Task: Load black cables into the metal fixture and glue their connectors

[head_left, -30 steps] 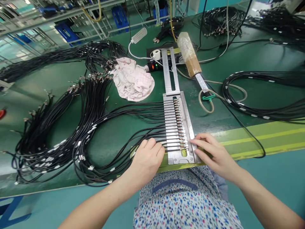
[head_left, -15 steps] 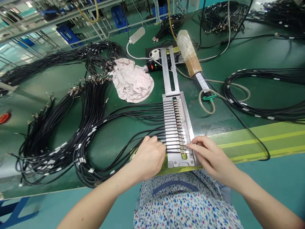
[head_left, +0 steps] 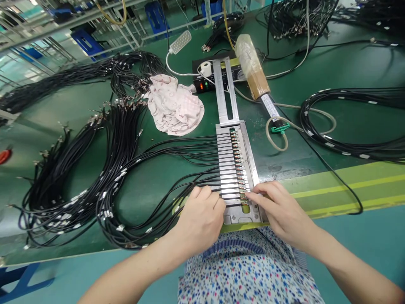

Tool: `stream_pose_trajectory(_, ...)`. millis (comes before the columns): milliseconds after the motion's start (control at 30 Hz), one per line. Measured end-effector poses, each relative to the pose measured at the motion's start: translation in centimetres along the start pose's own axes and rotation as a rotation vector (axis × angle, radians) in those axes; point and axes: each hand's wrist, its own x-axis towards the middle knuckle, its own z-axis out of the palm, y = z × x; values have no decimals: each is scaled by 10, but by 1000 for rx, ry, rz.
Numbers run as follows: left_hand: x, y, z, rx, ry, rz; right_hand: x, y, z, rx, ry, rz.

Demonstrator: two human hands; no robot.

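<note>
A slotted metal fixture (head_left: 226, 177) lies at the table's front edge, with several black cables (head_left: 186, 143) side by side across it. Their metal connectors (head_left: 236, 154) line up along its slot. My left hand (head_left: 202, 215) is closed around a cable just left of the fixture's near end; its fingertips are partly hidden. On the other side, my right hand (head_left: 281, 207) has its fingers apart, and the index fingertip touches a connector in the lowest rows.
Large black cable bundles (head_left: 110, 152) spread to the left, and a cable coil (head_left: 316, 122) lies right. A pink cloth (head_left: 175, 105), a small lamp (head_left: 180, 42), a black box with lit digits (head_left: 204, 85) and a wrapped tool with a green hook (head_left: 253, 71) stand beyond the fixture.
My left hand has shifted right to the fixture's edge, closed throughout. My right index finger has moved left from the fixture's right rail onto the connectors near the bottom.
</note>
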Motion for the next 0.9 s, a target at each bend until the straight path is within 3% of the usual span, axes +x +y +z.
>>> stream_pose_trajectory(133,1,-3,1,1,13,34,0,-2,0,-43,2,-27)
stream_pose_trajectory(333,-1,-10,14,28,-62,84,8,-11,6,-194,-55,-96)
stream_pose_trajectory(600,-21,-5,13,143,47,103,11,-21,6,-411,-140,-164)
stream_pose_trajectory(900,-32,1,26,276,21,166,14,-25,13,-424,-152,-146)
